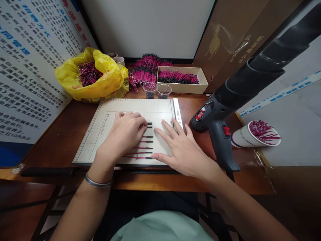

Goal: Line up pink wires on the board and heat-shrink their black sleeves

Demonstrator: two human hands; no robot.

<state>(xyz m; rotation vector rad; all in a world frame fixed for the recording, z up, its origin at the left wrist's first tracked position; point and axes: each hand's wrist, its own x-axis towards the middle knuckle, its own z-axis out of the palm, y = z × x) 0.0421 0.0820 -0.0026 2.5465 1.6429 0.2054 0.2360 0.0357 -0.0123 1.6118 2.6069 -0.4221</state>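
Observation:
A row of thin magenta wires (145, 141) with black sleeved ends lies spaced out across a white gridded paper cutter board (120, 104). My left hand (129, 129) rests over the upper wires, its fingers curled and thumb and forefinger closed at a wire (149, 123) whose black end sticks out to the right. The hand hides most of that wire and the left parts of others. My right hand (179, 147) lies on the board's right side with fingers spread, its thumb tip beside the black end of the lowest wire.
A heat gun (220, 124) with a black hose stands at right, near a paper cup (242, 135) of wires. Behind the board are a yellow bag (115, 82), a wire pile (142, 75), a cardboard box (183, 87) and two plastic cups (164, 92).

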